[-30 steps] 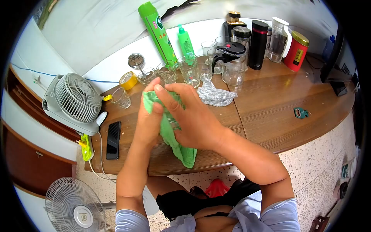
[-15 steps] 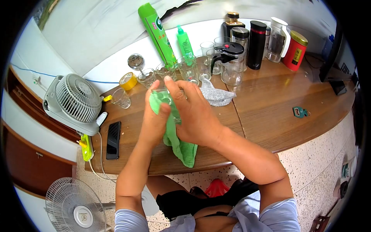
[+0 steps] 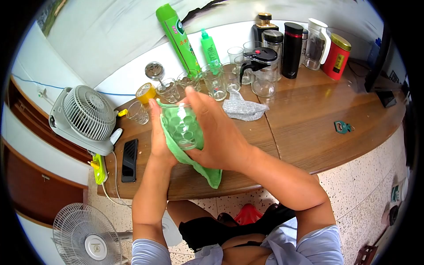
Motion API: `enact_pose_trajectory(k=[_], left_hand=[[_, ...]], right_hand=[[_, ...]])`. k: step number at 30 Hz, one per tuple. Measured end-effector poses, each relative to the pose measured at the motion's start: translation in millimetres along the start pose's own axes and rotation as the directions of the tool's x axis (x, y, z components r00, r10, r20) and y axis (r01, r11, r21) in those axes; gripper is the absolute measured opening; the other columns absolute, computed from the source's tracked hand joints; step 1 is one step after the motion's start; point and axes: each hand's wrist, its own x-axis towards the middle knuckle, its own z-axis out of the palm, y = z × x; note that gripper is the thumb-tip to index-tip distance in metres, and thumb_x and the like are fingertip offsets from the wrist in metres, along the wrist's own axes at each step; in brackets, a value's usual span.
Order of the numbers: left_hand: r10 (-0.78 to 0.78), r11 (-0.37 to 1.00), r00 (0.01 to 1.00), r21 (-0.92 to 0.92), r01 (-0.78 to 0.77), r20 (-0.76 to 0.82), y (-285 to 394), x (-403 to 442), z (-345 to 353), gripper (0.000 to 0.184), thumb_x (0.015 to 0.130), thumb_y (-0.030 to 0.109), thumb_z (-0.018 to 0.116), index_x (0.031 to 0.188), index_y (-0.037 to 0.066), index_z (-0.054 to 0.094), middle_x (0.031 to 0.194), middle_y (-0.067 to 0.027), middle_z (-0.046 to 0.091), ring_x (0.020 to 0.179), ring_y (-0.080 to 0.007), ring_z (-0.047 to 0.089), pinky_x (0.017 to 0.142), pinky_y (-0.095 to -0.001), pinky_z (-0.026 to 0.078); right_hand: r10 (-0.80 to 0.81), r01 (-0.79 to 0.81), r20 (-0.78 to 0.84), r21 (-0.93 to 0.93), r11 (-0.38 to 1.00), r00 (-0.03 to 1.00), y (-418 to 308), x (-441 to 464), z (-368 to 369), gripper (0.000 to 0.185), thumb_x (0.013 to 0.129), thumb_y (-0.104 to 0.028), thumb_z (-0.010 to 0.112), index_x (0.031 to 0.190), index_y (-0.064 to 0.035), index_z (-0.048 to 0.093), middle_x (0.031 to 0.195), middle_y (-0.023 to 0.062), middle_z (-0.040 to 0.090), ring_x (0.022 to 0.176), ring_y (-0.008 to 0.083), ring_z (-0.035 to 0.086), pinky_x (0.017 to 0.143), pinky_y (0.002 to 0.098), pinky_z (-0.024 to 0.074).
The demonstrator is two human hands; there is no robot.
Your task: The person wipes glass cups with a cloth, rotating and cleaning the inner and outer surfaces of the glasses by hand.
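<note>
A clear dimpled glass (image 3: 183,128) is between my two hands, over the front part of the table. My left hand (image 3: 160,132) holds a green cloth (image 3: 208,173) that lies behind and under the glass and hangs down towards the table edge. My right hand (image 3: 217,128) grips the glass from the right side, its thumb low near one end of the glass. Just beyond my hands stand several clear glasses (image 3: 215,84), with a crumpled grey cloth (image 3: 244,107) to their right.
On the left are a small fan (image 3: 89,112), a phone (image 3: 129,160), yellow tape (image 3: 145,92) and a lone glass (image 3: 138,113). Along the back stand a green spray can (image 3: 178,37), a teapot (image 3: 264,73), a black flask (image 3: 292,51) and a red tin (image 3: 337,57). A bottle opener (image 3: 342,127) lies right.
My hands have moved apart, so the glass between them shows far more fully. The green cloth has spread out behind it, and my left hand has shifted left.
</note>
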Motion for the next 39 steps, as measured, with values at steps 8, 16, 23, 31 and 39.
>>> enact_pose_trajectory(k=[8,16,23,31,39], left_hand=[[0.340,0.618,0.938,0.735,-0.277,0.068,-18.5,-2.2,-5.4,0.103,0.099,0.081,0.041,0.166,0.005,0.027,0.154,-0.0169,0.050,0.139,-0.0269,0.054,0.118,-0.0444,0.045],[0.224,0.931,0.965,0.321,-0.171,-0.135,-2.6,-1.6,1.5,0.104,0.096,0.086,0.038,0.164,0.007,0.032,0.140,-0.0142,0.063,0.125,-0.0260,0.064,0.106,-0.0414,0.055],[0.034,0.948,0.998,0.316,-0.049,0.052,-5.4,-3.6,-4.3,0.108,0.096,0.081,0.051,0.166,0.003,0.026,0.155,-0.0177,0.050,0.140,-0.0299,0.055,0.115,-0.0456,0.050],[0.268,0.764,0.953,0.571,-0.300,0.141,-26.4,0.3,-12.0,0.117,0.089,0.045,0.087,0.169,0.005,0.010,0.153,-0.0154,0.050,0.137,-0.0229,0.054,0.114,-0.0378,0.046],[0.184,0.912,0.981,0.382,-0.149,-0.056,-10.4,-1.7,-8.3,0.116,0.087,0.093,0.044,0.162,0.005,0.037,0.147,-0.0124,0.057,0.133,-0.0259,0.059,0.110,-0.0432,0.052]], right_hand=[[0.094,-0.079,0.075,-0.186,0.979,0.993,1.8,-2.2,-7.4,0.109,0.072,0.000,0.080,0.165,-0.0040,0.024,0.142,0.0257,0.048,0.129,0.0477,0.052,0.108,0.0524,0.0476],[-0.100,0.105,0.063,-0.084,0.991,0.993,-4.9,-1.1,0.8,0.103,0.076,0.000,0.079,0.165,-0.0069,0.028,0.144,0.0267,0.046,0.132,0.0507,0.049,0.111,0.0562,0.0453],[0.024,-0.026,-0.023,-0.067,0.997,0.999,-3.3,0.7,-5.1,0.106,0.074,-0.004,0.083,0.164,-0.0046,0.026,0.147,0.0261,0.045,0.132,0.0490,0.050,0.112,0.0543,0.0455],[0.174,-0.156,0.070,-0.213,0.965,0.982,0.6,0.7,-12.0,0.100,0.073,0.007,0.071,0.163,-0.0050,0.028,0.144,0.0254,0.047,0.134,0.0486,0.049,0.110,0.0524,0.0480],[0.003,0.007,0.124,-0.078,0.997,0.992,-2.0,-4.0,-4.0,0.103,0.070,-0.003,0.084,0.161,-0.0080,0.037,0.146,0.0205,0.049,0.135,0.0449,0.052,0.111,0.0502,0.0488]])
